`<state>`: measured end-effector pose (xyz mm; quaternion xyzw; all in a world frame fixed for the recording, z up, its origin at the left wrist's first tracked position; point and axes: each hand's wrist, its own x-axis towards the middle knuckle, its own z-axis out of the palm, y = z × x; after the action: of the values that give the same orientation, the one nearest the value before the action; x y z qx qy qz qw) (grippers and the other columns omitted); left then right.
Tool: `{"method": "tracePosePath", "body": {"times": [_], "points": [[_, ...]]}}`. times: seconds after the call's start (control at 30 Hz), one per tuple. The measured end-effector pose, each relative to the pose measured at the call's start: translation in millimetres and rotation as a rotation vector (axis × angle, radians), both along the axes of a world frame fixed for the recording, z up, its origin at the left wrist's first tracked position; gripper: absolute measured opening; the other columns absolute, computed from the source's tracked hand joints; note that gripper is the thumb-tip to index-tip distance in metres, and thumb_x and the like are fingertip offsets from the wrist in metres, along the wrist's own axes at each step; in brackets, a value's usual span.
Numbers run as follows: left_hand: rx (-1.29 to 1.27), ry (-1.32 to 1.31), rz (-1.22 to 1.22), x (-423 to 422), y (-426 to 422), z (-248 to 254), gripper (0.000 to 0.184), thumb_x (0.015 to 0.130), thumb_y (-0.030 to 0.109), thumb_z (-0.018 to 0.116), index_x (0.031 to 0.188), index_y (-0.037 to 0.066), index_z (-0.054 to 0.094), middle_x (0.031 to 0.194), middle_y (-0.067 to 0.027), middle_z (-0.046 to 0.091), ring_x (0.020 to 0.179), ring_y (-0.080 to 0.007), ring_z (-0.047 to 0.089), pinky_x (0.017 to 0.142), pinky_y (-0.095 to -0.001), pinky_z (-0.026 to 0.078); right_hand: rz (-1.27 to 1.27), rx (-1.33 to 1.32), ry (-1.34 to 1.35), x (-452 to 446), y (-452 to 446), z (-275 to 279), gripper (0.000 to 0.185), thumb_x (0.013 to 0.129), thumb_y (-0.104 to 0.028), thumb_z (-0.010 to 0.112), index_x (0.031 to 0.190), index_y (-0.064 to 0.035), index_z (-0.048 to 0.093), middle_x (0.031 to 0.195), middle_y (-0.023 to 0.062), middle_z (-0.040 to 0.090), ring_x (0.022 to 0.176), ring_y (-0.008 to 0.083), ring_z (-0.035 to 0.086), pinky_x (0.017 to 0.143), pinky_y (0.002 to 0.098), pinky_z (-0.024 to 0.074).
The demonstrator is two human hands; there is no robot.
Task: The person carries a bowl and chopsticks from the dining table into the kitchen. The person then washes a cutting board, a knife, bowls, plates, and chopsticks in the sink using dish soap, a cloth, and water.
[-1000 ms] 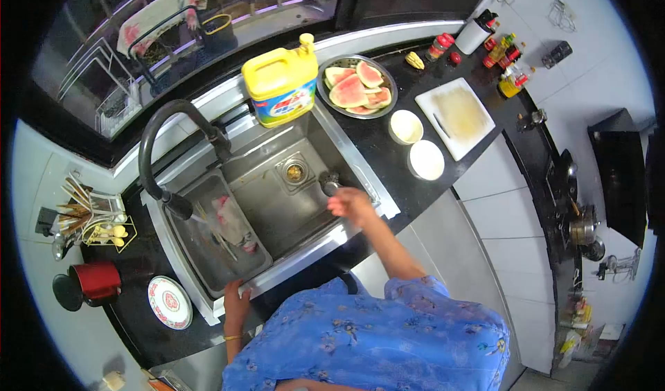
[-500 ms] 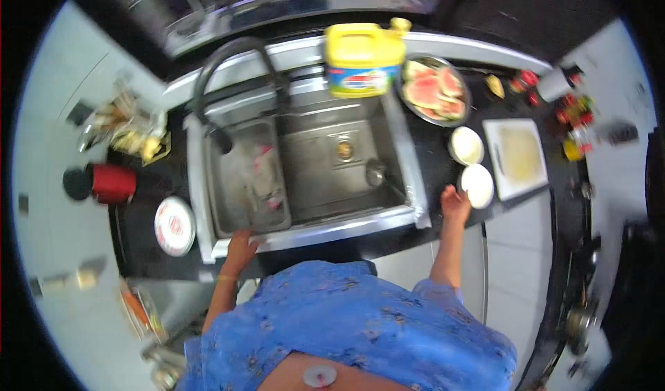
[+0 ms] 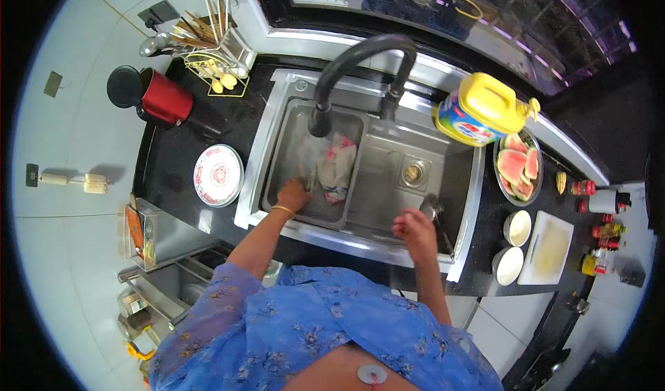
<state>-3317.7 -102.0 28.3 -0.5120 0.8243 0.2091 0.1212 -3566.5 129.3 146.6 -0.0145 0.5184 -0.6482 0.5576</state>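
My left hand [image 3: 294, 196] is down in the left basin [image 3: 277, 159] of the sink, under the black faucet [image 3: 339, 69]. Its fingers look curled near some thin, pale sticks, but what they grip is hard to make out. Just right of it lies a wet, crumpled white cloth [image 3: 337, 168] with pink parts. Over the front of the right basin [image 3: 377, 200], my right hand [image 3: 415, 232] hovers with loosely bent fingers apart and nothing visible in them. A round metal utensil [image 3: 431, 205], perhaps a ladle, rests in that basin close beside this hand.
A patterned plate [image 3: 219, 175] and a red kettle [image 3: 166, 99] stand left of the sink. Behind it is a yellow detergent jug [image 3: 485, 107]. Rightward are a watermelon bowl [image 3: 518, 166], two white bowls [image 3: 509, 265] and a cutting board [image 3: 547, 249].
My left hand has gone from the sink's front edge into the left basin. My right hand has left the white bowls and moved over to the right basin. The view has turned left.
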Motion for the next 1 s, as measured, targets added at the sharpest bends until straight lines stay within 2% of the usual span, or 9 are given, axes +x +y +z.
{"method": "tracePosePath", "body": {"times": [0.13, 0.43, 0.5, 0.57, 0.67, 0.73, 0.8, 0.93, 1.0], "points": [[-0.246, 0.056, -0.083, -6, 1, -67, 0.031, 0.082, 0.027, 0.055, 0.096, 0.000, 0.057, 0.103, -0.0187, 0.059, 0.095, -0.0344, 0.059, 0.078, -0.0453, 0.049, 0.252, 0.088, 0.116, 31, -57, 5, 0.025, 0.086, -0.014, 0.056, 0.107, -0.0004, 0.052, 0.083, 0.0105, 0.063, 0.073, 0.0195, 0.062, 0.067, 0.0311, 0.0509], [0.046, 0.108, 0.130, -33, -45, -54, 0.025, 0.079, 0.020, 0.055, 0.097, 0.003, 0.056, 0.095, -0.0197, 0.061, 0.083, -0.0357, 0.062, 0.071, -0.0439, 0.050, 0.566, 0.182, 0.342, 53, -146, -43, 0.026, 0.081, -0.011, 0.057, 0.105, -0.0001, 0.052, 0.080, 0.0095, 0.061, 0.071, 0.0219, 0.061, 0.066, 0.0312, 0.0487], [0.010, 0.156, 0.145, -31, -45, -53, 0.024, 0.079, 0.019, 0.055, 0.095, 0.002, 0.056, 0.089, -0.0198, 0.061, 0.079, -0.0351, 0.063, 0.068, -0.0443, 0.050, 0.737, 0.246, 0.997, 55, -174, -72, 0.043, 0.077, -0.014, 0.063, 0.113, 0.0027, 0.048, 0.101, 0.0213, 0.057, 0.092, 0.0299, 0.058, 0.079, 0.0419, 0.0477], [-0.029, 0.201, 0.164, -25, -45, -56, 0.022, 0.079, 0.018, 0.055, 0.093, 0.001, 0.055, 0.083, -0.0200, 0.061, 0.075, -0.0346, 0.063, 0.066, -0.0447, 0.050, 0.704, 0.247, 1.193, 62, -202, -95, 0.048, 0.074, -0.014, 0.064, 0.116, 0.0016, 0.046, 0.109, 0.0243, 0.052, 0.101, 0.0342, 0.052, 0.083, 0.0449, 0.0440], [0.229, 0.444, 0.414, -5, -50, -45, 0.017, 0.083, 0.015, 0.053, 0.091, 0.000, 0.053, 0.068, -0.0145, 0.058, 0.059, -0.0284, 0.061, 0.055, -0.0394, 0.049, 0.740, 0.287, 1.519, 94, -229, -122, 0.056, 0.072, -0.014, 0.063, 0.122, -0.0018, 0.042, 0.120, 0.0269, 0.044, 0.111, 0.0398, 0.043, 0.089, 0.0502, 0.0378], [0.884, 0.772, 0.728, 9, -55, -15, 0.014, 0.087, 0.014, 0.049, 0.093, 0.002, 0.053, 0.061, -0.0086, 0.054, 0.048, -0.0200, 0.054, 0.046, -0.0321, 0.045, 0.819, 0.338, 1.652, 111, -229, -129, 0.058, 0.071, -0.013, 0.062, 0.125, -0.0041, 0.040, 0.123, 0.0265, 0.041, 0.114, 0.0411, 0.040, 0.090, 0.0524, 0.0354], [0.943, 0.789, 0.741, 25, -51, -10, 0.013, 0.088, 0.014, 0.048, 0.094, 0.003, 0.052, 0.062, -0.0077, 0.053, 0.048, -0.0177, 0.052, 0.045, -0.0298, 0.043, 0.982, 0.104, 1.929, 124, -218, -130, 0.061, 0.066, -0.008, 0.064, 0.122, -0.0032, 0.041, 0.117, 0.0257, 0.043, 0.112, 0.0390, 0.039, 0.086, 0.0502, 0.0408], [1.101, 0.946, 0.883, 42, -40, 8, 0.014, 0.088, 0.012, 0.048, 0.098, 0.003, 0.050, 0.067, -0.0077, 0.055, 0.052, -0.0154, 0.052, 0.043, -0.0279, 0.039, 1.049, 0.018, 1.755, 92, -232, -125, 0.054, 0.071, -0.010, 0.058, 0.123, -0.0064, 0.044, 0.116, 0.0233, 0.044, 0.111, 0.0397, 0.041, 0.086, 0.0597, 0.0343], [1.074, 0.922, 0.940, 43, -35, 17, 0.015, 0.088, 0.013, 0.048, 0.099, 0.003, 0.050, 0.068, -0.0076, 0.055, 0.053, -0.0153, 0.052, 0.042, -0.0275, 0.039, 1.007, 0.330, 1.700, 93, -243, -122, 0.052, 0.070, -0.011, 0.060, 0.120, -0.0073, 0.046, 0.118, 0.0207, 0.043, 0.114, 0.0390, 0.039, 0.084, 0.0522, 0.0393]]}}
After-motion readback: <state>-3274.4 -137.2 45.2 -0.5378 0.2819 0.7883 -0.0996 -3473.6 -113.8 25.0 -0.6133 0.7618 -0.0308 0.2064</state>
